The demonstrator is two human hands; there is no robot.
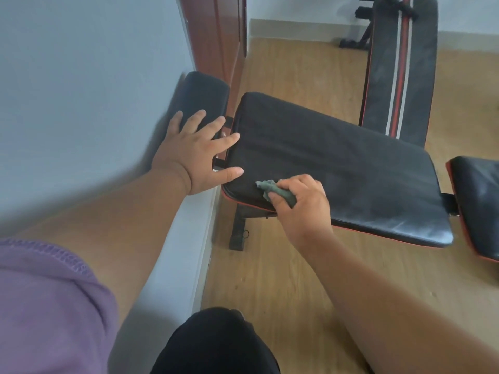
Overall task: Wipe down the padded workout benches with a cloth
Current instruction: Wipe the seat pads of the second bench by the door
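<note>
Purple sleeve (46, 300) fills the lower left corner; dark-clad knee (216, 344) at bottom centre. Left hand (195, 155) flat, fingers spread, pressing where the small end pad (202, 93) meets the main bench pad (337, 168). Right hand (299, 209) closed around a bunched green cloth (272, 188), held against the pad's near left corner. Second bench (399, 68), red and white striped, stands behind on the wood floor (283, 279).
</note>
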